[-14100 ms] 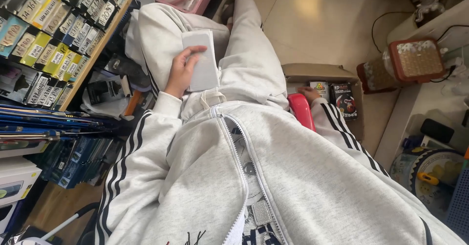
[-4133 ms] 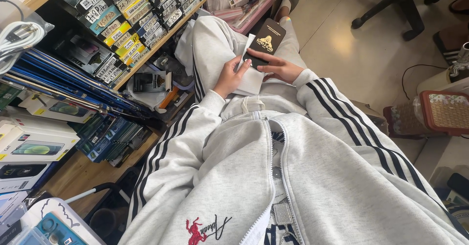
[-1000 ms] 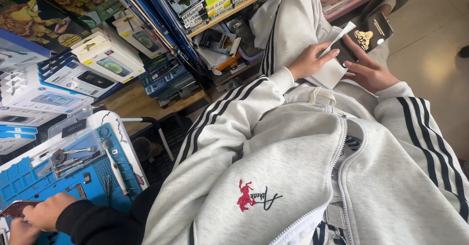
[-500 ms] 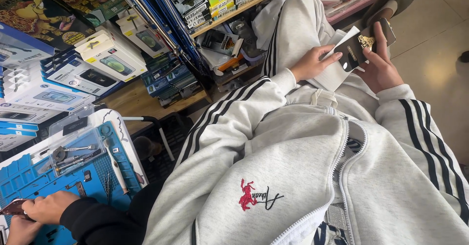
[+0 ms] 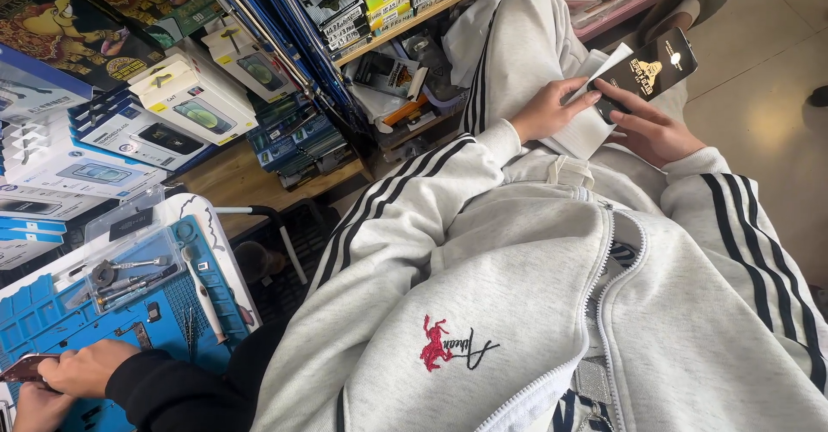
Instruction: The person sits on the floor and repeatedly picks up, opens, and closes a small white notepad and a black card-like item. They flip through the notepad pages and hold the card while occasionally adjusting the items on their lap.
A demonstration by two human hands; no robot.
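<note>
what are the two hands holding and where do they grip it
The left hand holds a white flat packet at its left edge. The right hand grips a black flat packet at its lower end.

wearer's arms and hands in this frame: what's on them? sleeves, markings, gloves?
Both arms wear a light grey fleece jacket. The left sleeve and right sleeve each carry three dark stripes running lengthwise, ending in ribbed grey cuffs. The left hand and right hand are bare: no gloves; no rings or watch show. Jacket front has a white zip and a small red embroidered emblem.
</note>
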